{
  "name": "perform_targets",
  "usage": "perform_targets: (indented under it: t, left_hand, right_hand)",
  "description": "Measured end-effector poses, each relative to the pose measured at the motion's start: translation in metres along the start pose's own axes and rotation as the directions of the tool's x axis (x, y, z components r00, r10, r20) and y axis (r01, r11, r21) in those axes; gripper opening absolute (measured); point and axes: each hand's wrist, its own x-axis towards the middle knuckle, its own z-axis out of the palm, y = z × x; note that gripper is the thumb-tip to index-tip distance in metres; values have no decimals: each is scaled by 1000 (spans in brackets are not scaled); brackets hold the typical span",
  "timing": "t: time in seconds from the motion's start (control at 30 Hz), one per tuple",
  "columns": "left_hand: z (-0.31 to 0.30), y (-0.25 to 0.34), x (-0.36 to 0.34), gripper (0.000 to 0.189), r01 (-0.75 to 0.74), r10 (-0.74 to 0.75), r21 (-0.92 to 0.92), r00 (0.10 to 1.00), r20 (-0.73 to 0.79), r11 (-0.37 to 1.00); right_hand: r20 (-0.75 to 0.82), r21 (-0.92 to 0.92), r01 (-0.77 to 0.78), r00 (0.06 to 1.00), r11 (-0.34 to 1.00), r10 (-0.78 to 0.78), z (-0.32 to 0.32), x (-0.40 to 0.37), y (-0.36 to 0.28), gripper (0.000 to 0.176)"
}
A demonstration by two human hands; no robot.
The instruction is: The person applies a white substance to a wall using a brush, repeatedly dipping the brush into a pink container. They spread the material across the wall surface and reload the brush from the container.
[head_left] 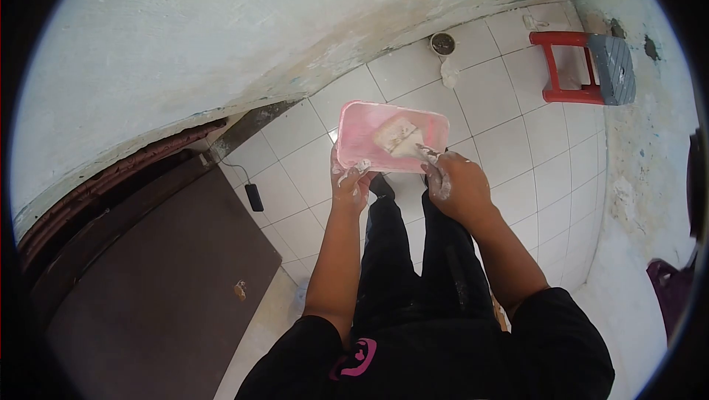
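A pink rectangular tray [362,123] with a pale rim is held in front of me, over the tiled floor. My left hand [351,182] grips its near left corner, the thumb over the rim and smeared with white paste. At the tray's right side, my right hand [458,182] is closed around the handle of a putty knife [410,146]. The blade lies over the tray, beside a lump of whitish paste [391,131]. White smears cover the fingers of my right hand too.
A red stool with a grey top [613,69] lies on its side by the right wall. Near the far wall are a small pot [442,44] and a crumpled white item [449,73]. A dark brown panel [162,274] fills the left, beside a black device on a cord [254,197].
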Motion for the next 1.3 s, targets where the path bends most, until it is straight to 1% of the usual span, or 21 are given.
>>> perform_targets:
  t: [0.1, 0.2, 0.23, 0.27, 0.3, 0.4, 0.47, 0.53, 0.6, 0.63, 0.7, 0.8, 0.83, 0.9, 0.97, 1.03, 1.1, 1.13, 1.2, 1.27, 1.3]
  left_hand:
    - [1, -2, -1, 74, 48, -49, 27, 998, 42, 998]
    - [6, -1, -1, 75, 91, -92, 19, 992, 89, 996]
    - [4, -2, -1, 75, 69, -70, 16, 996, 52, 997]
    - [1, -2, -1, 75, 46, -46, 14, 999, 14, 999]
    - [-4, -3, -3, 75, 47, -47, 15, 999, 14, 999]
    - [-14, -9, -6, 76, 11, -13, 89, 1000, 23, 996]
    - [-15, -12, -3, 70, 48, -48, 23, 999, 0, 999]
    - [-15, -12, -1, 70, 33, -33, -12, 999, 17, 999]
    - [-13, -12, 0, 71, 14, -13, -41, 999, 30, 999]
    - [-11, -10, 0, 72, 49, -49, -9, 998, 31, 999]
    - [-10, -10, 3, 74, 85, -85, 23, 996, 33, 996]
    - [-7, -7, 6, 74, 130, -135, 75, 988, 80, 989]
    - [-3, 0, 9, 73, 126, -129, 34, 986, 103, 991]
    - [-1, 7, 13, 72, 118, -116, -3, 985, 128, 993]
    - [-4, 11, 14, 71, 84, -93, 102, 992, 87, 991]
    - [-10, 14, 19, 73, 71, -80, 105, 992, 92, 992]
    - [-16, 18, 22, 74, 53, -64, 103, 993, 102, 993]
    - [-19, 19, 24, 75, 19, -25, 58, 994, 110, 998]
    - [-22, 19, 25, 77, -23, 21, 9, 993, 115, 1000]
    - [-22, 18, 24, 78, 11, -6, -33, 989, 150, 999]
    - [-20, 17, 23, 78, 9, -4, -34, 988, 152, 999]
  right_hand:
    - [35, 52, 8, 999, 999, -10, 10, 5, -11, 17]
    - [54, 42, -30, 998, 999, 27, 23, 18, -15, 18]
    - [51, 46, -33, 998, 998, 31, 22, 20, -12, 18]
    - [64, 4, -83, 995, 997, 83, 21, 21, -6, 19]
    - [76, -39, -130, 988, 991, 133, 20, 22, 0, 20]
    - [93, -44, -167, 981, 985, 171, 13, 12, 10, 22]
    - [116, -79, -199, 971, 977, 207, 10, 6, 12, 21]
    - [139, -115, -227, 960, 967, 242, 8, 3, 13, 20]
    - [53, 28, -139, 989, 990, 137, 7, 2, 16, 18]
    - [56, 28, -139, 989, 990, 137, 8, 3, 13, 18]
    - [12, 28, 40, 999, 999, -40, 13, 8, 1, 14]
    - [70, 17, 89, 993, 996, -90, 25, 22, -8, 12]
    - [69, 21, 109, 992, 994, -110, 28, 25, -9, 12]
    - [99, 5, 124, 987, 992, -124, 26, 26, -13, 12]
    - [136, -13, 134, 982, 991, -131, 19, 24, -15, 12]
    - [174, -118, 91, 982, 989, -69, 7, 23, -11, 12]
    - [199, -165, 84, 979, 983, -50, -4, 21, -1, 12]
    - [225, -211, 78, 974, 974, -29, -9, 22, 1, 14]
    - [178, -188, 60, 984, 980, -26, -17, 20, -5, 13]
    - [73, -48, 137, 988, 989, -134, -19, 17, -17, 13]
    - [72, -50, 139, 988, 989, -135, -15, 19, -24, 13]
